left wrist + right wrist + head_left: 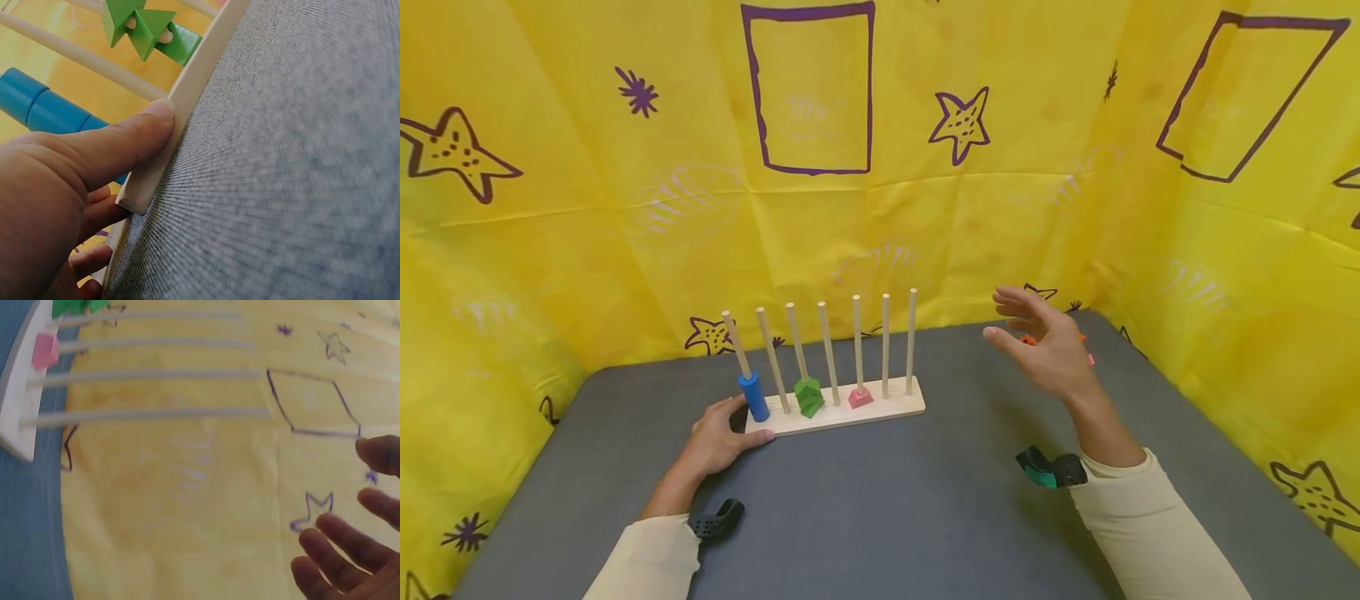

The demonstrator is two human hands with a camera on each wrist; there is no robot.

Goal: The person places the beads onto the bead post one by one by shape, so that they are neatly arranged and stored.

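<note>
A wooden peg board [887, 407] with several upright pegs stands near the back of the table. Blue cylinders [754, 398] are stacked on its leftmost peg, green pieces [808, 397] sit on the third, and one pink piece [860, 399] lies low on the fifth. My left hand [718, 437] grips the board's left end; in the left wrist view its thumb [140, 134] presses the front edge while the fingers reach round the end. Raised to the right of the board, my right hand [1048, 354] holds nothing, its fingers [340, 540] spread and slightly bent.
Partly hidden behind the right hand are an orange piece [1028, 340] and a small pink piece [1092, 360]. A yellow patterned cloth [910, 217] hangs behind and beside the grey table [865, 517]. Each wrist wears a dark band.
</note>
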